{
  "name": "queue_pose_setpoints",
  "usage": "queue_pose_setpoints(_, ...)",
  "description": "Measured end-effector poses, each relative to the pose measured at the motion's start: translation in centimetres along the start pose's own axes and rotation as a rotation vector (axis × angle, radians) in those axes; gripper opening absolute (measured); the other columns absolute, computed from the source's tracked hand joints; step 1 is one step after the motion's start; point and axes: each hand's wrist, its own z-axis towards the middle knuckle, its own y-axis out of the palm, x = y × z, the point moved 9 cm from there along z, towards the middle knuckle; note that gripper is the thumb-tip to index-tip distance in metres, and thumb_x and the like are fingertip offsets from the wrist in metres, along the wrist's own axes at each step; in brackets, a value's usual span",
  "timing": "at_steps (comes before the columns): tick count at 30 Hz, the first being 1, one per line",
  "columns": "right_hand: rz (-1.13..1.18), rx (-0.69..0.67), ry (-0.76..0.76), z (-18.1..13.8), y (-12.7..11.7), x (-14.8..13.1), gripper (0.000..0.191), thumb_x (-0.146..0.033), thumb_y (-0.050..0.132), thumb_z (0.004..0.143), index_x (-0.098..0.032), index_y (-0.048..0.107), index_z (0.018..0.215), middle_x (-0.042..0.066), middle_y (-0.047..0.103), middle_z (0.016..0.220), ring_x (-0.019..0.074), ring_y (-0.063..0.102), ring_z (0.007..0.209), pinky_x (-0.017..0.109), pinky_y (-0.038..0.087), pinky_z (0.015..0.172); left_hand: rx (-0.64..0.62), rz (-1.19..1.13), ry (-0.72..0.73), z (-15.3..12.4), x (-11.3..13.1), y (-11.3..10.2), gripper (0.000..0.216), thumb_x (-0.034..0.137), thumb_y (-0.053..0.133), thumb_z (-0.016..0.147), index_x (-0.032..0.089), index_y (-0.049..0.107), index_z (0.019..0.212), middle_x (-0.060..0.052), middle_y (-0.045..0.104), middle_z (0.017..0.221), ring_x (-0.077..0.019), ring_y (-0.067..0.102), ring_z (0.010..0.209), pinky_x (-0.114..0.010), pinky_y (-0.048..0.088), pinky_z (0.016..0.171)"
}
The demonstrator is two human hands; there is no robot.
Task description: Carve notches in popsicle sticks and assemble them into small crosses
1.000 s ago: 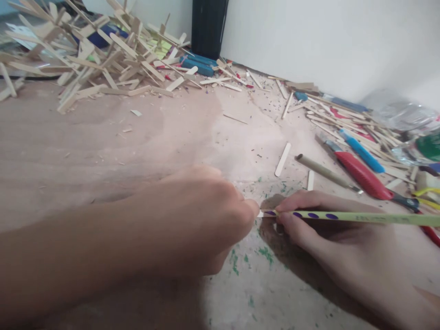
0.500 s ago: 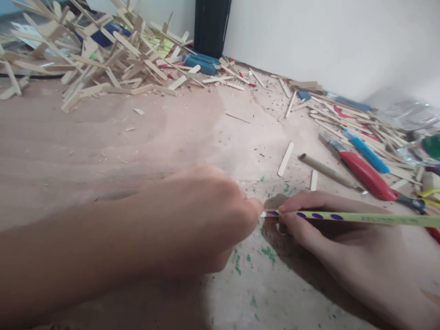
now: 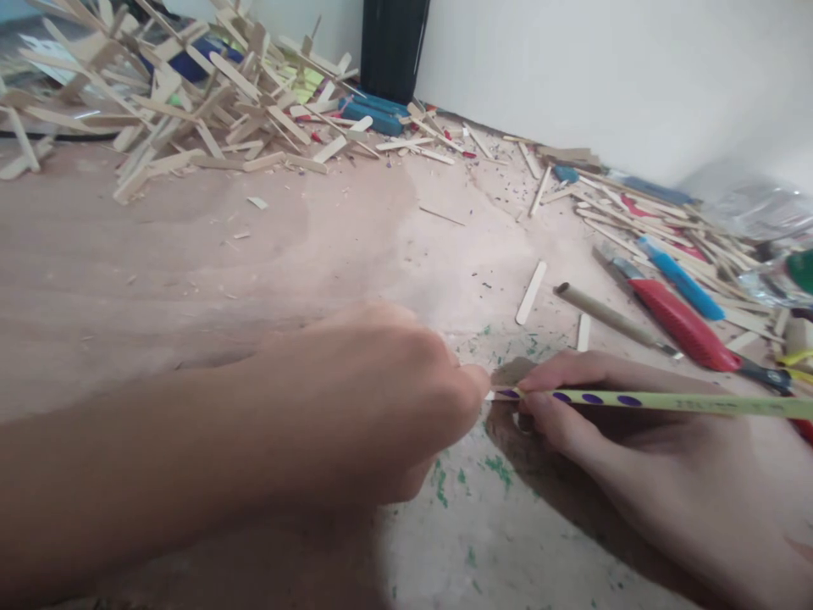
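A yellow-green pencil [image 3: 666, 402] with purple dots lies across my right hand [image 3: 635, 449]. My right thumb and fingers pinch it close to its left end. My left hand [image 3: 406, 398] is closed, its thumb against a small pale tip [image 3: 489, 396] at that same end of the pencil. Whatever else the left fingers hold is hidden behind the hand. Both hands are low over the wooden table [image 3: 305, 246], which has green specks around them. Just beyond my right hand lie a loose craft stick [image 3: 531, 292] and a brown tube-like stick [image 3: 610, 313] with a metal tip.
A red-handled cutter knife [image 3: 686, 322] and a light blue pen-like tool [image 3: 683, 278] lie at the right, beside a heap of craft sticks [image 3: 666, 220]. A tangled stick pile [image 3: 209, 102] fills the back left. A black container [image 3: 394, 51] stands against the white wall [image 3: 603, 76].
Hardly anything differs. Both hands and the pencil keep the same grip and place, while the whole view has shifted very slightly.
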Motion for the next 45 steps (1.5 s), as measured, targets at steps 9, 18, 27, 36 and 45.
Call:
queue_pose_setpoints(9, 0.035, 0.038, 0.004, -0.2, 0.1, 0.3, 0.010, -0.026, 0.074, 0.088, -0.029, 0.074, 0.078, -0.005, 0.073, 0.065, 0.0130, 0.066, 0.053, 0.019, 0.055, 0.046, 0.038, 0.013, 0.015, 0.0, 0.0, -0.2, 0.017, 0.012, 0.062, 0.080, 0.023, 0.054, 0.071, 0.004, 0.060, 0.061, -0.0150, 0.047, 0.050, -0.034, 0.032, 0.056)
queue_pose_setpoints(18, -0.078, -0.048, -0.089, 0.4, -0.1, -0.3, 0.013, -0.019, 0.070, 0.091, -0.028, 0.075, 0.083, -0.004, 0.079, 0.073, 0.0140, 0.074, 0.057, 0.019, 0.060, 0.050, 0.035, -0.004, 0.009, -0.3, -0.1, 0.0, 0.018, 0.011, 0.062, 0.081, 0.023, 0.054, 0.070, 0.004, 0.059, 0.061, -0.0153, 0.040, 0.050, -0.033, 0.030, 0.057)
queue_pose_setpoints(27, -0.115, 0.018, -0.166, 0.5, -0.3, -1.6, 0.015, -0.019, 0.071, 0.088, -0.027, 0.074, 0.076, -0.007, 0.077, 0.066, 0.0094, 0.070, 0.052, 0.011, 0.055, 0.048, -0.028, -0.007, -0.003, 0.1, 0.0, 0.3, 0.017, 0.011, 0.064, 0.076, 0.022, 0.053, 0.071, 0.004, 0.059, 0.063, -0.0145, 0.040, 0.052, -0.032, 0.028, 0.058)
queue_pose_setpoints(36, -0.195, -0.057, -0.188, 0.7, -0.1, -1.8, 0.015, -0.019, 0.069, 0.091, -0.028, 0.074, 0.080, -0.008, 0.078, 0.069, 0.0103, 0.072, 0.056, 0.014, 0.058, 0.052, -0.030, 0.024, 0.017, 0.2, 0.2, 0.2, 0.022, 0.009, 0.065, 0.073, 0.024, 0.050, 0.068, 0.003, 0.060, 0.061, -0.0166, 0.041, 0.050, -0.033, 0.031, 0.055)
queue_pose_setpoints(45, -0.145, 0.027, -0.177, 1.0, -0.4, -2.4, 0.016, -0.019, 0.067, 0.085, -0.027, 0.074, 0.073, -0.006, 0.077, 0.066, 0.0122, 0.073, 0.054, 0.015, 0.059, 0.049, -0.090, 0.028, -0.022, 0.4, 0.0, 0.5, 0.022, 0.012, 0.068, 0.074, 0.023, 0.049, 0.068, 0.006, 0.056, 0.061, -0.0125, 0.033, 0.050, -0.030, 0.028, 0.059)
